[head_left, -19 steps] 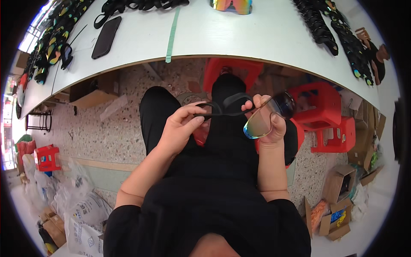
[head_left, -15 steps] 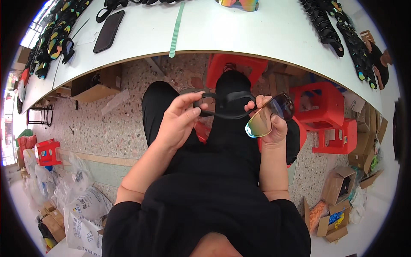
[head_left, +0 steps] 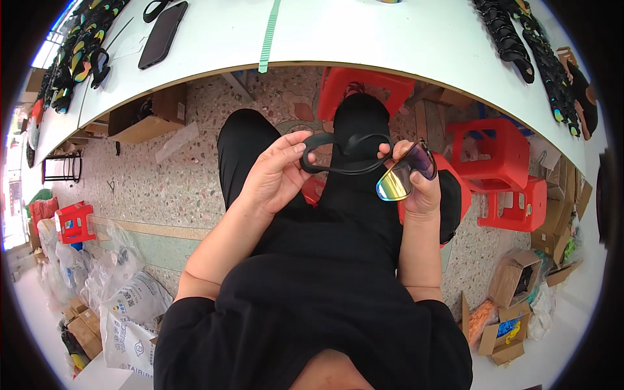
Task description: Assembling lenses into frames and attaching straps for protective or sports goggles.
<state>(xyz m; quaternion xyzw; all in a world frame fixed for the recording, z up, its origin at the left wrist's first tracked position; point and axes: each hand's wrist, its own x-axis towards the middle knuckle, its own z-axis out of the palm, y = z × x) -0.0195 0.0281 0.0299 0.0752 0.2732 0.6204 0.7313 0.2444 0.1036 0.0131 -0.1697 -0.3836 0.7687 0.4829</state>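
Observation:
Above my lap, my left hand [head_left: 276,170] pinches one end of a black eyewear frame [head_left: 354,142] between thumb and fingers. The frame has two rounded openings and appears to have no lens in it. My right hand [head_left: 422,195] grips a mirrored lens [head_left: 398,180], yellow-green toward its lower edge and dark purple toward the top. Fingertips of that same hand meet the frame's right end, so lens and frame lie side by side. Part of the lens is hidden by my right thumb.
A white table [head_left: 214,39] curves ahead, bearing a phone [head_left: 163,35], a green tape strip [head_left: 268,38] and rows of black eyewear [head_left: 509,42]. Red stools [head_left: 491,155] stand under and beside it. Plastic bags [head_left: 133,305] lie lower left, cardboard boxes [head_left: 513,279] lower right.
The lens has tilted in my right hand, its yellow-green face now catching more light. The frame has turned slightly. The table sits higher in the picture as the view shifted.

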